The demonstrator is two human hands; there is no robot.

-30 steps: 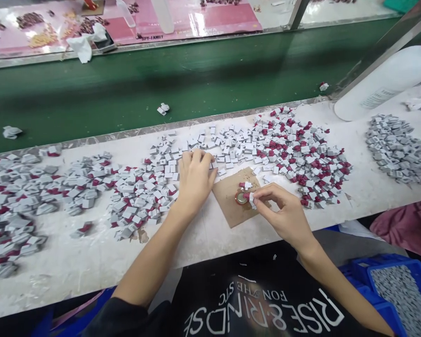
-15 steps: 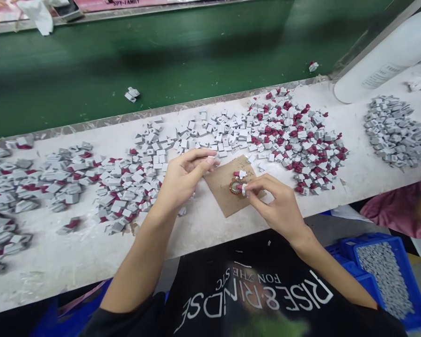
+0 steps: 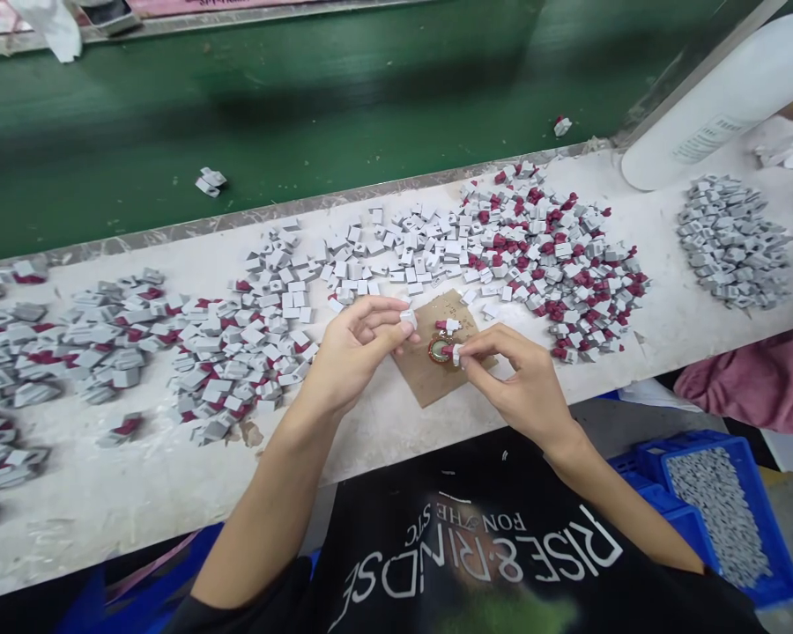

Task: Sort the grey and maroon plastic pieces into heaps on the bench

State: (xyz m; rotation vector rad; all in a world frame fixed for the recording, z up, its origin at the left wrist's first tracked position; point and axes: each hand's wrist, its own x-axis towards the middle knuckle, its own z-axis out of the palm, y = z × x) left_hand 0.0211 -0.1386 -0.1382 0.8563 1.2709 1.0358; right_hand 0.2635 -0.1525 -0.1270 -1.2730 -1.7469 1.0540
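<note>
Between the thumb and fingers of my left hand (image 3: pixel 363 348) is a small light grey piece (image 3: pixel 408 317), above the left edge of a brown board (image 3: pixel 429 379). My right hand (image 3: pixel 512 370) pinches a small white and dark red piece (image 3: pixel 455 354), its red end over a small round dish (image 3: pixel 439 350) on the board. Another white and red piece (image 3: pixel 448 326) lies just behind the dish. Around the board's back edge spread loose white pieces (image 3: pixel 419 255).
Piles of grey and red pieces (image 3: pixel 231 361) lie left; a mixed pile (image 3: pixel 568 264) and a grey pile (image 3: pixel 730 242) lie right. A white cylinder (image 3: pixel 720 106) leans at the back right. Behind is a green belt (image 3: pixel 370 97). Blue crates (image 3: pixel 776 528) stand below right, near a person's pink cloth (image 3: pixel 753 379).
My left hand has come slightly down and right, and its grey piece shows more clearly. The right hand stays by the dish. Pieces on the green belt have shifted left.
</note>
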